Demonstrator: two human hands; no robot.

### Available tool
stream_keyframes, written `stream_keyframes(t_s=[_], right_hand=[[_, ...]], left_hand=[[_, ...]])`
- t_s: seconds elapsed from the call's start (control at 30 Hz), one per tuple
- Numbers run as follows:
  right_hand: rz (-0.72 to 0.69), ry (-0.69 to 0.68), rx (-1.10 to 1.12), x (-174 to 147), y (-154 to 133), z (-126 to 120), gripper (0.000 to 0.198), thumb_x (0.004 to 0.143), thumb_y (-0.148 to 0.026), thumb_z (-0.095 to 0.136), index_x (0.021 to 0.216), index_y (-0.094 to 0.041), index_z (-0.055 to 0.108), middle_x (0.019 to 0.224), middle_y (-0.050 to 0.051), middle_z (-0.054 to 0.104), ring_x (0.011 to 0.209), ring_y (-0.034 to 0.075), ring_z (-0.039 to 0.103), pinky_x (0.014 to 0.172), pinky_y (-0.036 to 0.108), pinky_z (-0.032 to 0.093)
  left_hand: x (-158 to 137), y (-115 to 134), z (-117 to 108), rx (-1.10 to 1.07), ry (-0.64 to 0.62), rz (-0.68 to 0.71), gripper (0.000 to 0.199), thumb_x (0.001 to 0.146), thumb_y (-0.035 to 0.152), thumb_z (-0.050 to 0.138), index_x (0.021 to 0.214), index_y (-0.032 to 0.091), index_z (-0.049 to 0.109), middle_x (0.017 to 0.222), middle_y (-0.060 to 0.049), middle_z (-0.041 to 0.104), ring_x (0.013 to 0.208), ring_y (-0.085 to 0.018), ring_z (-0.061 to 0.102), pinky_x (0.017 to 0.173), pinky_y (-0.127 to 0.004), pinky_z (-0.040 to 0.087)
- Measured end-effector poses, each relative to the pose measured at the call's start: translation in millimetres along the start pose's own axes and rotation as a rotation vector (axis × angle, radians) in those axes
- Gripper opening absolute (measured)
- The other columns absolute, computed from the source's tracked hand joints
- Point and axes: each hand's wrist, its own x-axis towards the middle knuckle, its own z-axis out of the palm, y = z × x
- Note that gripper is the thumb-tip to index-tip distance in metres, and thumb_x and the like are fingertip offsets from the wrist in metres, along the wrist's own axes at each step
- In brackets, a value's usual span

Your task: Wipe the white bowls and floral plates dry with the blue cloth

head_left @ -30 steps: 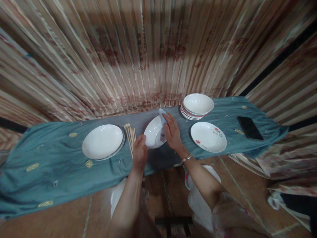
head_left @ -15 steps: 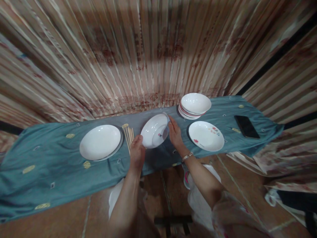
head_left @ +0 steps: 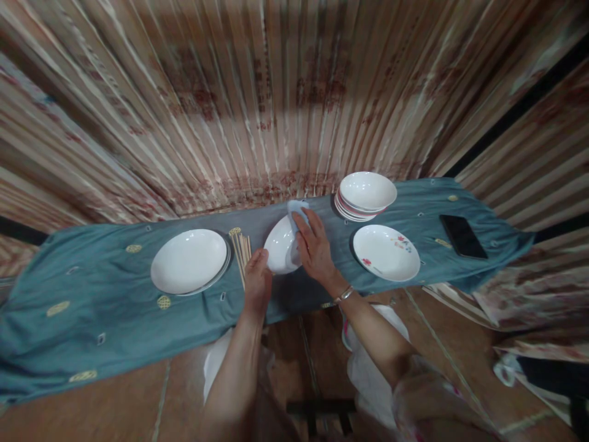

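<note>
My left hand point(head_left: 258, 277) grips the near left rim of a white bowl point(head_left: 279, 247), which tilts toward me above the table. A light blue cloth point(head_left: 298, 212) is under the fingers of my right hand point(head_left: 316, 248), pressed against the bowl's far right side. That hand covers much of the bowl's right part. Just left of the bowl lies a bundle of wooden chopsticks point(head_left: 242, 253), close to my left hand. To the right of my right hand sits a white plate with a flower pattern point(head_left: 386, 253).
A stack of white plates point(head_left: 189, 263) is at the left, and stacked bowls point(head_left: 367, 191) stand at the back right. A black phone point(head_left: 462, 236) lies farther right. All rest on a green tablecloth point(head_left: 124, 319), with a curtain point(head_left: 285, 110) behind.
My right hand has moved from the bowl's right rim leftward over the bowl, bringing the cloth across its far side. My left hand keeps its hold on the rim.
</note>
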Motion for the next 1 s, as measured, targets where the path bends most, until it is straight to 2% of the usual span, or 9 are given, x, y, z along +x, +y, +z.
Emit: stream_keyframes(t_s=[0.13, 0.33, 0.53, 0.63, 0.8, 1.0], right_hand=[[-0.065, -0.046, -0.050, -2.6, -8.8, 0.9, 0.049, 0.099, -0.023, 0.034, 0.147, -0.019, 0.042, 0.155, 0.012, 0.036, 0.150, 0.027, 0.020, 0.120, 0.056, 0.028], [-0.105, -0.158, -0.135, -13.2, -27.2, 7.8, 0.045, 0.096, -0.016, 0.041, 0.141, -0.018, 0.051, 0.152, 0.014, 0.042, 0.152, 0.029, 0.014, 0.119, 0.057, 0.027], [-0.155, -0.226, -0.168, -26.4, -39.4, 17.6, 0.045, 0.097, -0.016, 0.044, 0.138, -0.029, 0.053, 0.151, 0.006, 0.047, 0.151, 0.027, 0.018, 0.119, 0.054, 0.026], [-0.134, -0.249, -0.149, -23.9, -39.1, 14.6, 0.045, 0.096, -0.018, 0.046, 0.138, -0.031, 0.053, 0.150, 0.005, 0.048, 0.149, 0.028, 0.024, 0.119, 0.056, 0.021], [-0.094, -0.214, -0.157, -9.1, -33.6, 5.5, 0.044, 0.095, -0.020, 0.047, 0.137, -0.030, 0.054, 0.149, 0.006, 0.049, 0.148, 0.028, 0.025, 0.120, 0.059, 0.012], [-0.010, -0.120, -0.113, 1.9, -23.7, 2.9, 0.044, 0.096, -0.025, 0.040, 0.138, -0.029, 0.052, 0.149, 0.006, 0.048, 0.147, 0.027, 0.026, 0.120, 0.056, 0.011]], left_hand=[[-0.5, 5.8, -1.9, -0.002, -0.050, 0.006, 0.017, 0.074, 0.035, 0.071, 0.074, 0.020, 0.063, 0.076, -0.004, 0.067, 0.073, -0.017, 0.060, 0.063, -0.026, 0.049], [-1.7, 11.6, -2.3, -0.131, -0.012, -0.034, 0.015, 0.071, 0.029, 0.075, 0.076, 0.017, 0.067, 0.077, -0.001, 0.068, 0.070, -0.013, 0.061, 0.066, -0.022, 0.049], [-3.0, 13.3, -4.7, -0.127, -0.049, -0.020, 0.009, 0.078, 0.017, 0.069, 0.087, 0.016, 0.071, 0.094, -0.005, 0.072, 0.089, -0.018, 0.065, 0.081, -0.028, 0.049], [-1.1, 13.2, -4.2, -0.133, -0.041, -0.018, 0.011, 0.077, 0.016, 0.070, 0.088, 0.017, 0.072, 0.097, -0.006, 0.073, 0.090, -0.018, 0.065, 0.081, -0.029, 0.050], [3.2, 12.1, 0.3, -0.150, 0.002, -0.057, 0.001, 0.075, 0.018, 0.070, 0.075, 0.019, 0.071, 0.081, -0.003, 0.070, 0.072, -0.015, 0.062, 0.069, -0.025, 0.048], [0.9, 14.4, 2.7, -0.135, -0.006, -0.062, 0.011, 0.073, 0.023, 0.073, 0.068, 0.016, 0.066, 0.069, -0.001, 0.064, 0.063, -0.012, 0.056, 0.066, -0.025, 0.046]])
